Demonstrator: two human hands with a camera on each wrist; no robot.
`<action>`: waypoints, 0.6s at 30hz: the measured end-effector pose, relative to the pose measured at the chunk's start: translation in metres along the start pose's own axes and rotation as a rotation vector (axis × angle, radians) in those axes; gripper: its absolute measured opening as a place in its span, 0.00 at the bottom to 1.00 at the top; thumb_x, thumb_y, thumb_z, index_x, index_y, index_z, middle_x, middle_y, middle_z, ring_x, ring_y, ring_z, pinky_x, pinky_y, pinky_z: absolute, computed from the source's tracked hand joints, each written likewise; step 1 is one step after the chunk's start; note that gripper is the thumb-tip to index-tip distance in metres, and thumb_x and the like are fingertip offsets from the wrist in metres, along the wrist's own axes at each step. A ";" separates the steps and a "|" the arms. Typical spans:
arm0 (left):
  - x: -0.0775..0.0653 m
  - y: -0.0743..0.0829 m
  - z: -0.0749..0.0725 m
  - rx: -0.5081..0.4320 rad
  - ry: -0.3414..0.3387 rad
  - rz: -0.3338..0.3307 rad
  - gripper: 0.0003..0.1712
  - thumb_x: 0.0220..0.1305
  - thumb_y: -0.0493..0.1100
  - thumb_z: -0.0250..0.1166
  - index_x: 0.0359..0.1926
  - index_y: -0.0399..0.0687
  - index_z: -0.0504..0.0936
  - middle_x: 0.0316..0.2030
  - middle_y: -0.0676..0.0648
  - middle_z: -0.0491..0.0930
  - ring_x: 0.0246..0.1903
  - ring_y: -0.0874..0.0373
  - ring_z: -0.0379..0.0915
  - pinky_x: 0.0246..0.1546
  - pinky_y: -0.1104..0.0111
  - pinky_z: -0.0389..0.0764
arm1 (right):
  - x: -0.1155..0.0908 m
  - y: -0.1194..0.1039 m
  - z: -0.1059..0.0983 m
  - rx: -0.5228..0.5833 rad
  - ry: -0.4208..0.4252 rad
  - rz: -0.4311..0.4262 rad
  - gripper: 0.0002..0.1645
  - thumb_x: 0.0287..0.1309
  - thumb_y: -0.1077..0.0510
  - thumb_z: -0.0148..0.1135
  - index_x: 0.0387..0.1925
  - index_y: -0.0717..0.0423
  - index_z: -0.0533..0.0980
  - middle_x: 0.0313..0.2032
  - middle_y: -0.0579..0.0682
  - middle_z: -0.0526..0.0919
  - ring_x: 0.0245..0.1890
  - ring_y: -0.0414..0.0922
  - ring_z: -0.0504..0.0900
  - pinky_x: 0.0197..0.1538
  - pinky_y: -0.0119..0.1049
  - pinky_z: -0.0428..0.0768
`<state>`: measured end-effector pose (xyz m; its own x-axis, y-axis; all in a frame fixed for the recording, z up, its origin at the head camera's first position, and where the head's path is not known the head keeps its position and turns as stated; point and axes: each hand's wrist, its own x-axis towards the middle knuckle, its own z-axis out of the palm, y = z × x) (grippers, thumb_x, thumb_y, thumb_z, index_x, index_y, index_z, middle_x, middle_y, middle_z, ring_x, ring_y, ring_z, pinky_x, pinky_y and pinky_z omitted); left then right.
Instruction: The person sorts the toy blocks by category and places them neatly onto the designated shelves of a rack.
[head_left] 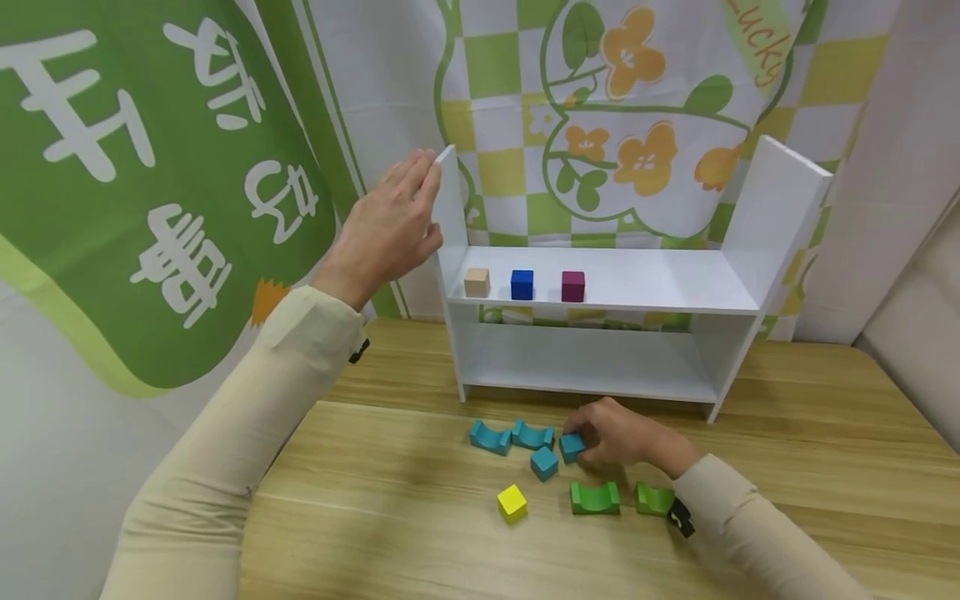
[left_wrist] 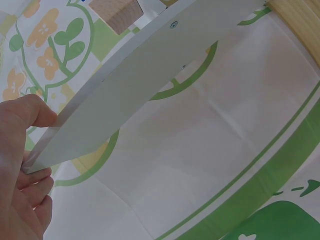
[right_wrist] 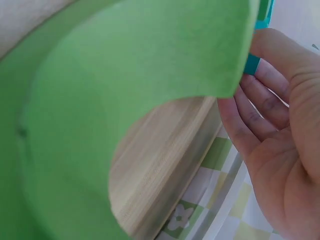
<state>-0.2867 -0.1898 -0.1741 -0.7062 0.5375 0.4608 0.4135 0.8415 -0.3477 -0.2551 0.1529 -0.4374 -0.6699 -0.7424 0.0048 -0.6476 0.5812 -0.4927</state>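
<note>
My left hand point(head_left: 393, 221) holds the upper left side panel of a white two-tier shelf point(head_left: 600, 387). In the left wrist view, the thumb and fingers point(left_wrist: 36, 192) lie on opposite sides of the panel edge. Down on the table, my right hand point(head_left: 618, 433) pinches a blue cube point(head_left: 572, 448) between thumb and fingers, just in front of the shelf. Close beside it are another blue cube point(head_left: 544, 464) and two blue arch blocks, one point(head_left: 533, 436) nearer the hand and one point(head_left: 491, 438) further left. The right wrist view is largely filled by a green block point(right_wrist: 75, 125).
On the shelf's upper board stand a plain wooden cube point(head_left: 477, 282), a dark blue cube point(head_left: 522, 285) and a maroon cube point(head_left: 573, 287). A yellow cube point(head_left: 512, 504) and two green arch blocks point(head_left: 595, 498) lie nearer me on the wooden table point(head_left: 360, 517). Patterned cloth point(head_left: 495, 117) hangs behind.
</note>
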 end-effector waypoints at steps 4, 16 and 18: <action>-0.001 0.000 -0.001 0.002 -0.004 -0.001 0.40 0.76 0.43 0.56 0.79 0.26 0.56 0.81 0.30 0.55 0.82 0.38 0.51 0.85 0.51 0.54 | -0.002 0.002 -0.002 0.002 0.004 -0.004 0.20 0.56 0.63 0.76 0.52 0.58 0.86 0.49 0.50 0.91 0.44 0.39 0.86 0.49 0.31 0.89; -0.001 0.000 0.000 -0.010 0.006 0.002 0.39 0.76 0.42 0.56 0.79 0.25 0.56 0.81 0.30 0.56 0.82 0.38 0.52 0.86 0.51 0.54 | -0.010 -0.010 -0.034 0.031 -0.004 -0.030 0.18 0.58 0.64 0.75 0.50 0.59 0.86 0.46 0.49 0.91 0.43 0.41 0.89 0.50 0.40 0.92; -0.001 0.000 0.000 -0.011 0.008 0.001 0.39 0.76 0.42 0.56 0.79 0.25 0.57 0.81 0.30 0.56 0.82 0.38 0.53 0.86 0.51 0.54 | -0.011 -0.013 -0.041 0.023 -0.001 -0.047 0.17 0.58 0.64 0.75 0.50 0.60 0.86 0.46 0.50 0.91 0.43 0.40 0.90 0.50 0.42 0.93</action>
<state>-0.2860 -0.1907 -0.1750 -0.7009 0.5390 0.4671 0.4207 0.8413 -0.3394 -0.2542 0.1671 -0.3951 -0.6385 -0.7692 0.0273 -0.6699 0.5379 -0.5117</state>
